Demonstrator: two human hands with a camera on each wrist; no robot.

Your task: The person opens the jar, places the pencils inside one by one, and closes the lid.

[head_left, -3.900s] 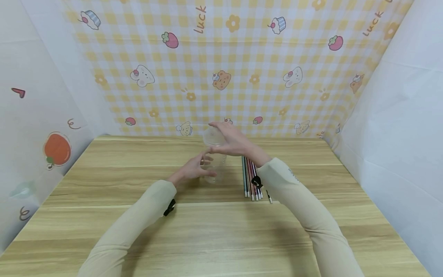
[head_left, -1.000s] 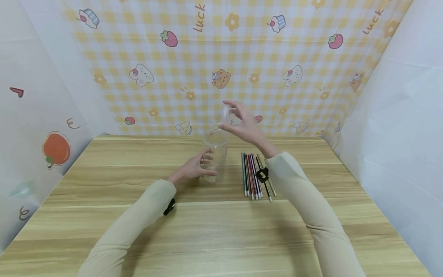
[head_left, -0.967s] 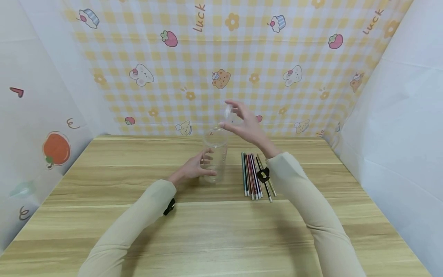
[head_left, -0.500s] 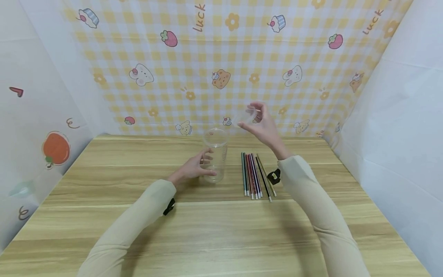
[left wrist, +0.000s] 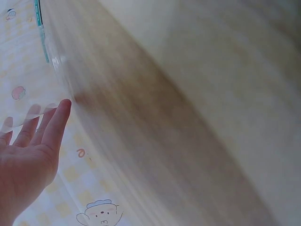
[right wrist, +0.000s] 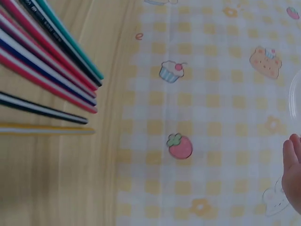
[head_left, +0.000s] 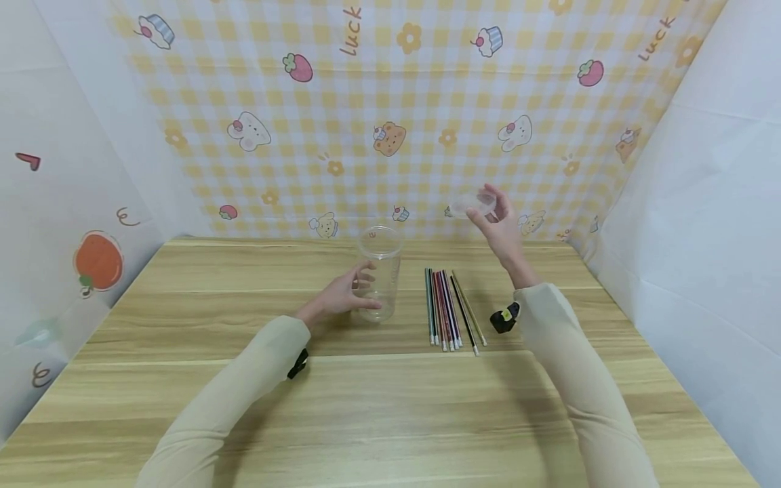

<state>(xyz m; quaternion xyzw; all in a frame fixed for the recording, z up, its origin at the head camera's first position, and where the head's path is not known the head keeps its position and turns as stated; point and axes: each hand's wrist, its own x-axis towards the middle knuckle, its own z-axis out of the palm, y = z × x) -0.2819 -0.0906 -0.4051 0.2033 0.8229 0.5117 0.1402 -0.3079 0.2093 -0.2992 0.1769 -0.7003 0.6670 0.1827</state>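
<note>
A tall, clear plastic jar [head_left: 384, 278] stands upright on the table, its round mouth uncovered. My left hand [head_left: 342, 296] grips its lower left side, thumb in front and fingers behind. The left wrist view shows that hand [left wrist: 33, 150] with the jar partly seen through its transparent wall. Up at the back right, my right hand [head_left: 502, 227] pinches a clear round lid [head_left: 466, 205] by its edge, well above the table. In the right wrist view only some fingers [right wrist: 292, 157] and part of the lid [right wrist: 295, 99] appear at the right edge.
Several pencils [head_left: 442, 308] with white ends lie side by side right of the jar, below my right hand; a black one and a yellow one [head_left: 470, 308] are splayed apart. A checked cloth [head_left: 390, 88] hangs behind the wooden table [head_left: 390, 420], with white cloth at both sides.
My right hand has lifted the lid off the jar and carried it to the right, turning it flatter. The left hand and the jar have stayed in place.
</note>
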